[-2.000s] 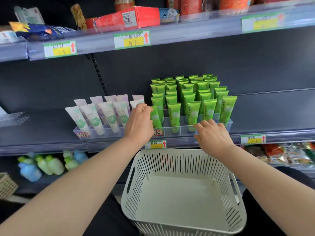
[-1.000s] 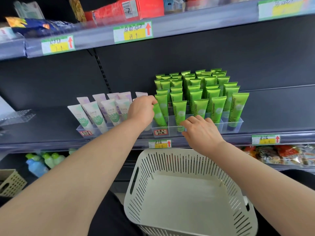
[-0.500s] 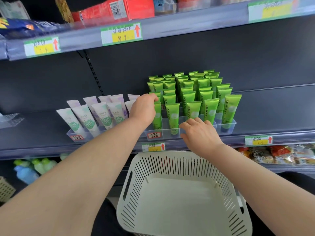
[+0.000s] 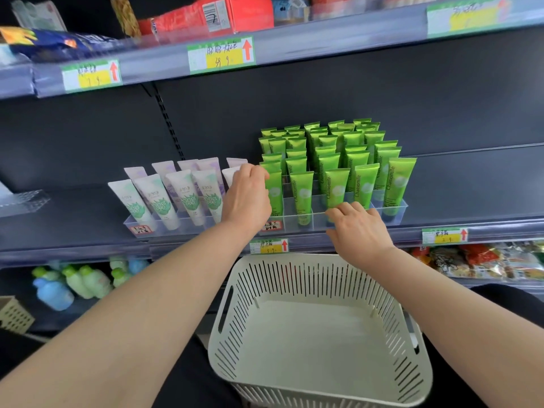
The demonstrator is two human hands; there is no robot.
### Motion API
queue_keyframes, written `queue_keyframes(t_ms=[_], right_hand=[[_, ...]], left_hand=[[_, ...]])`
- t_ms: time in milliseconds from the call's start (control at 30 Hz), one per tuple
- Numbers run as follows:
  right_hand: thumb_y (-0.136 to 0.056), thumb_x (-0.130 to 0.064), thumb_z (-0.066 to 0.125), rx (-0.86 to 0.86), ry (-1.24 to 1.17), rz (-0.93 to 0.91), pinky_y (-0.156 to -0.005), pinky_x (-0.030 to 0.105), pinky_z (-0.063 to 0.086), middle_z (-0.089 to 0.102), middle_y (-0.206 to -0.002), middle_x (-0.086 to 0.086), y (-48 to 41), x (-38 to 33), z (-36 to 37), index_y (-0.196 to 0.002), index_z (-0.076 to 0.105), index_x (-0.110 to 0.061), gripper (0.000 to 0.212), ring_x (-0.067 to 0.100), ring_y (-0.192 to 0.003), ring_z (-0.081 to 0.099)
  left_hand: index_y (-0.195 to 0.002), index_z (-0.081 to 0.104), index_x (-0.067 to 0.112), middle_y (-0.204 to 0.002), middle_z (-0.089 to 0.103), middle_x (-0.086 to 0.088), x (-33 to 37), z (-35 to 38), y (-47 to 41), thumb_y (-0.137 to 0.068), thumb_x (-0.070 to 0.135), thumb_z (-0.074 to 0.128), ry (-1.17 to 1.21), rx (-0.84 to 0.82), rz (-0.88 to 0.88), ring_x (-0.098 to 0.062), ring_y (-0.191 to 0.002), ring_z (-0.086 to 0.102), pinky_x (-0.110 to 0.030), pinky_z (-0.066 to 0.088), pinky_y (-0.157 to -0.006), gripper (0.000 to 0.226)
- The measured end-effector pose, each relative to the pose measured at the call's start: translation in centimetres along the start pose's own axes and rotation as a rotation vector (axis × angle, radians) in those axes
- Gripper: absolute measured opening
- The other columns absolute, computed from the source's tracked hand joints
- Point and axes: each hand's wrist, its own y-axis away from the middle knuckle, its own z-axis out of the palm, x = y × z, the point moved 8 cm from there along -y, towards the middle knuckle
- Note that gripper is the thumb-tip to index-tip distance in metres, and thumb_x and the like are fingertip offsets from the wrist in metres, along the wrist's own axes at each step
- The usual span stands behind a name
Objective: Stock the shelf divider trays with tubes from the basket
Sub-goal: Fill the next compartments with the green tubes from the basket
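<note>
Several green tubes (image 4: 332, 160) stand upright in rows in a clear divider tray (image 4: 316, 223) on the middle shelf. My left hand (image 4: 248, 198) grips the front-left green tube (image 4: 274, 191) at the tray's left corner. My right hand (image 4: 357, 231) has its fingers curled over the tray's front wall, just below a front-row green tube (image 4: 337, 187). To the left, several white and lilac tubes (image 4: 188, 195) lean in a second clear tray (image 4: 176, 229). The white slotted basket (image 4: 279, 290) sits below my hands with nothing in it.
The shelf edge (image 4: 353, 240) carries price labels. An upper shelf (image 4: 323, 39) with boxes and packets overhangs the tubes. Bottles (image 4: 73, 284) and snack packets (image 4: 485, 260) fill the lower shelf. A small clear tray (image 4: 23, 201) sits at the far left.
The front-left green tube, tilted in my left hand a second ago, now stands upright in its slot. My right hand stays at the tray front.
</note>
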Motion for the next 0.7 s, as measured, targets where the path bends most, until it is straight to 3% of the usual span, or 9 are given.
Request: queue_keyframes(t_ms=[167,400,533,700], right_hand=[[-0.094,-0.03,0.046,-0.035,0.008,0.061,-0.091,0.04,0.037,0.043,-0.137,0.0,0.5,1.3,1.1,-0.14,0.033,-0.019,0.048,0.024,-0.122,0.042],[-0.095,-0.044,0.043,-0.063,0.0,0.082,-0.096,0.042,0.035,0.037,-0.143,0.0,0.3,2.0,2.5,-0.146,0.027,-0.017,0.06,0.023,-0.131,0.035],[-0.095,-0.051,0.036,-0.05,-0.032,0.082,-0.1,0.043,0.033,0.034,-0.146,-0.001,0.2,2.2,2.7,-0.147,0.026,-0.018,0.063,0.022,-0.135,0.03],[-0.094,-0.054,0.035,-0.023,-0.043,0.07,-0.101,0.043,0.034,0.033,-0.146,-0.002,0.6,2.6,2.9,-0.148,0.025,-0.021,0.064,0.02,-0.135,0.028]], left_hand=[[-0.125,0.048,0.013,-0.124,0.047,-0.006,-0.9,2.6,2.6,-0.085,0.001,0.061,-0.077,-0.202,-0.096,-0.024,-0.112,0.047,-0.035,0.045,-0.08,0.044],[-0.136,0.039,0.012,-0.131,0.04,-0.012,-2.1,5.4,4.8,-0.085,0.002,0.058,-0.191,-0.437,-0.17,-0.029,-0.119,0.04,-0.04,0.048,-0.087,0.056],[-0.138,0.041,0.013,-0.133,0.042,-0.013,-2.5,6.3,5.5,-0.091,0.006,0.053,-0.151,-0.474,-0.196,-0.03,-0.121,0.041,-0.04,0.045,-0.091,0.049],[-0.144,0.035,0.017,-0.135,0.039,-0.011,-2.4,7.1,6.3,-0.09,0.005,0.052,-0.082,-0.454,-0.236,-0.029,-0.123,0.042,-0.039,0.045,-0.089,0.058]])
